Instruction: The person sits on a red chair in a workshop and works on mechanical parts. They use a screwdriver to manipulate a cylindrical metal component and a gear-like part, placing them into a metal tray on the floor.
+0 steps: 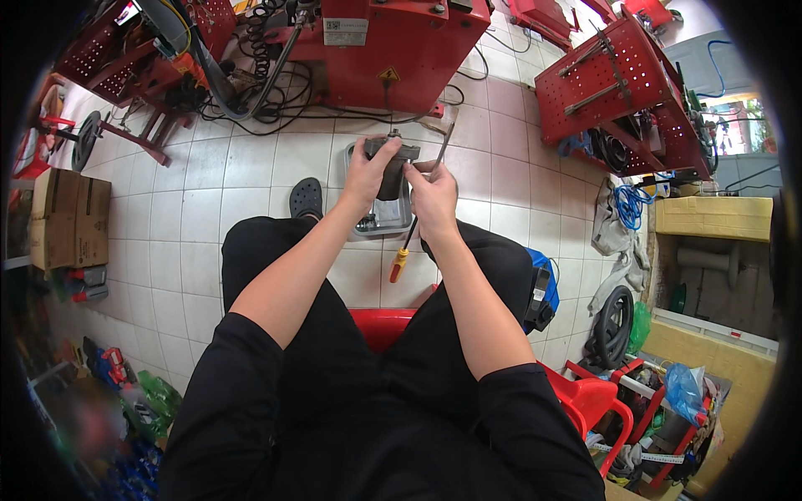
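My left hand (pixel 364 177) is closed on a dark grey metal part (pixel 391 179), with a wide flat upper edge and a narrower lower body. Across from it my right hand (pixel 434 199) grips a long screwdriver (pixel 400 265) by its shaft. The yellow and red handle hangs toward me; the shaft's far end points up and right past my fingers. My right thumb and fingertips are at the right side of the metal part; whether they press on it I cannot tell. Below both hands sits a grey plastic tray (pixel 389 224) with small dark pieces in it.
A red machine (pixel 393 71) with black cables (pixel 292 108) stands ahead on the tiled floor. Red perforated tool carts (pixel 614 100) flank it. Cardboard boxes (pixel 68 219) are at left. At right lie a black wheel (pixel 614 326) and a blue bag (pixel 543 284). I sit on a red stool (pixel 380 326).
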Demonstrator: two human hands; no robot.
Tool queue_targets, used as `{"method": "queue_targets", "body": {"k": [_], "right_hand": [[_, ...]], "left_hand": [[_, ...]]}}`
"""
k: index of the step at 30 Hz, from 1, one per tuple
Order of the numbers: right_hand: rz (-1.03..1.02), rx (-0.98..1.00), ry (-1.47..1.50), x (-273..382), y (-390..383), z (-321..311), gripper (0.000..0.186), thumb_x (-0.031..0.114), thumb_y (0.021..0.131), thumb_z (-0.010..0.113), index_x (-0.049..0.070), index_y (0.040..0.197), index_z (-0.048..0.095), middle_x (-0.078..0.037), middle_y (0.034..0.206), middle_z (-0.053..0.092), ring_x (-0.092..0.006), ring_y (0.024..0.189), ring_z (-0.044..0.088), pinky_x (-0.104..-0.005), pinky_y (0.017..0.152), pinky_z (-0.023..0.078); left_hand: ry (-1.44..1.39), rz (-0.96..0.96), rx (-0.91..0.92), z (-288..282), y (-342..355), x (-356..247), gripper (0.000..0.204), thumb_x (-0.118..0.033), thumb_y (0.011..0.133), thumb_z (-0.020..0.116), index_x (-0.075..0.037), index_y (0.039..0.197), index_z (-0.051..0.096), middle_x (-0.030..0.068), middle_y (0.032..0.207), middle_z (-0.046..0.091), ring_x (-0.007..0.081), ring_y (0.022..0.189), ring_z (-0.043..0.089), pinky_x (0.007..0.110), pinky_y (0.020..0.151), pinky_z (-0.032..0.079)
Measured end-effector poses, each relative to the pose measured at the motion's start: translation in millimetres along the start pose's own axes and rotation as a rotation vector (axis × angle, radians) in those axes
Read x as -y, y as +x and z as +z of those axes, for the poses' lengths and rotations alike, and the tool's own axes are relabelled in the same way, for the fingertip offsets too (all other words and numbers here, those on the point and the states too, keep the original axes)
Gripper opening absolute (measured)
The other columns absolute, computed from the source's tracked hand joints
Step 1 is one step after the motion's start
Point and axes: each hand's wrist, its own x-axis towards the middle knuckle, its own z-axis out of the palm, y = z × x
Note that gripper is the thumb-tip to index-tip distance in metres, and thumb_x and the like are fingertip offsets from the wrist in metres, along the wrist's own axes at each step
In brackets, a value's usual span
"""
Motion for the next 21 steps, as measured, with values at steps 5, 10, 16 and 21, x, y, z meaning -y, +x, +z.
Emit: {"method": "queue_targets", "body": {"k": [5,10,16,21], "right_hand": [[0.006,-0.028,0.127,-4,3,2,0.019,0.014,0.088,0.061,-0.004,0.091,0.058,-0.004,0.081,0.06,-0.0081,0.071,0.053,-0.0215,0.064,0.042],[0.051,-0.037,0.06,2,1,3,0.02,0.013,0.088,0.061,-0.005,0.094,0.06,-0.003,0.08,0.061,-0.0075,0.072,0.053,-0.0213,0.066,0.042],[-0.078,-0.02,0.021,-8,8,1,0.019,0.013,0.088,0.062,-0.002,0.097,0.057,0.005,0.061,0.048,-0.0024,0.04,0.032,-0.0216,0.036,0.023],[0.047,-0.028,0.039,2,1,1,0.016,0.012,0.087,0.062,-0.003,0.092,0.057,-0.001,0.076,0.056,-0.0049,0.06,0.044,-0.0213,0.054,0.035]], "left_hand": [[-0.052,-0.055,0.002,-2,2,-1,0.051,-0.035,0.08,0.072,-0.003,0.111,0.047,0.0065,0.096,0.056,0.0116,0.082,0.057,0.024,0.071,0.048],[-0.039,-0.015,0.0,-4,4,2,0.052,-0.033,0.079,0.073,-0.003,0.112,0.046,0.0068,0.097,0.056,0.0117,0.083,0.056,0.024,0.071,0.048],[0.099,0.088,-0.003,0,1,4,0.057,-0.033,0.078,0.074,-0.003,0.116,0.044,0.0085,0.099,0.056,0.0124,0.085,0.056,0.024,0.072,0.048],[0.081,0.063,-0.009,-2,1,7,0.059,-0.034,0.077,0.074,-0.004,0.117,0.043,0.0098,0.099,0.056,0.0128,0.084,0.057,0.025,0.07,0.048]]}}
